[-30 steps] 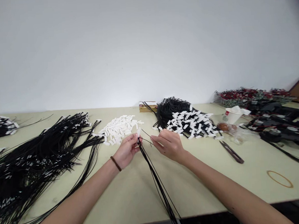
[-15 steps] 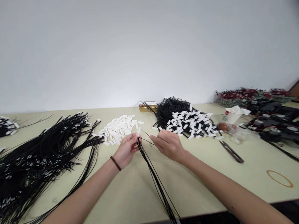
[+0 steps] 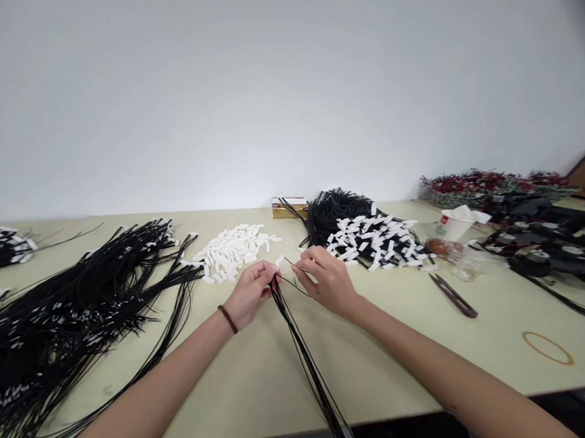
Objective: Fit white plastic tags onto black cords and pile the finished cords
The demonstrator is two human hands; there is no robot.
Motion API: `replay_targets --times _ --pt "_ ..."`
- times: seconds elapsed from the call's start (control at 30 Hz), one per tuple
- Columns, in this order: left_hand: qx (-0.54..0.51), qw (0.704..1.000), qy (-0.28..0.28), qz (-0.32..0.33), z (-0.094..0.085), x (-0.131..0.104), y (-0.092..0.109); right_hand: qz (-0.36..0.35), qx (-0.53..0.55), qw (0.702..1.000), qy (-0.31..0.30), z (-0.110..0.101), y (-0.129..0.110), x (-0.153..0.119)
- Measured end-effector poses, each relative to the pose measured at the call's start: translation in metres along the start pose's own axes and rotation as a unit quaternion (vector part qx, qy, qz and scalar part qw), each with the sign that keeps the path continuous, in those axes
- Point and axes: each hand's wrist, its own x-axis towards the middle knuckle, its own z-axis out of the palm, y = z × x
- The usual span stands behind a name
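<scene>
My left hand, with a dark band on its wrist, is closed on a white connector and the top of a bundle of thin black wires. The bundle hangs down past the table's front edge. My right hand is pinched on a single black wire just to the right of the connector. Whether that wire's tip touches the connector I cannot tell. Beyond my left hand lies a pile of loose white connectors.
Black wires with white ends cover the left of the table. Behind my right hand lies another bundle with white connectors. To the right are thread snips, a paper cup, a rubber band and black wired parts.
The white connector and my left hand have shifted slightly right. My right hand's fingers have changed position around the wire, and the wire's end sits a little farther right.
</scene>
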Motion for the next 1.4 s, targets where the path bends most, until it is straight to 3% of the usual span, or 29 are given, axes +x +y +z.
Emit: replay_targets --times 0.27,0.47,0.73,0.93,1.03,1.2,1.4 --pt "0.032 0.999 -0.023 0.006 0.0031 -0.0015 0.0005 0.074 0.169 0.981 -0.06 0.006 -0.0068 -0.0011" --pt "0.046 0.998 -0.032 0.006 0.0022 -0.0004 -0.0008 0.072 0.25 0.962 -0.083 0.0048 -0.0055 0.0015" --pt "0.034 0.999 -0.037 -0.016 0.0027 -0.0013 -0.0016 0.07 0.25 0.961 -0.094 0.0068 -0.0023 -0.0002" --pt "-0.016 0.999 -0.016 -0.028 -0.0012 0.002 -0.0044 0.089 0.159 0.983 -0.034 0.009 -0.0024 0.0002" --pt "-0.048 0.998 0.003 -0.038 -0.0014 0.0028 -0.0037 0.044 0.106 0.993 -0.005 0.0053 -0.001 0.0012" --pt "-0.095 0.994 0.026 -0.046 -0.0011 0.0032 -0.0021 -0.117 0.066 0.991 -0.007 0.0022 0.0004 0.0" --pt "-0.102 0.993 0.002 -0.057 0.0 0.0016 0.0012 -0.159 0.046 0.986 0.015 0.0046 -0.0021 -0.0002"
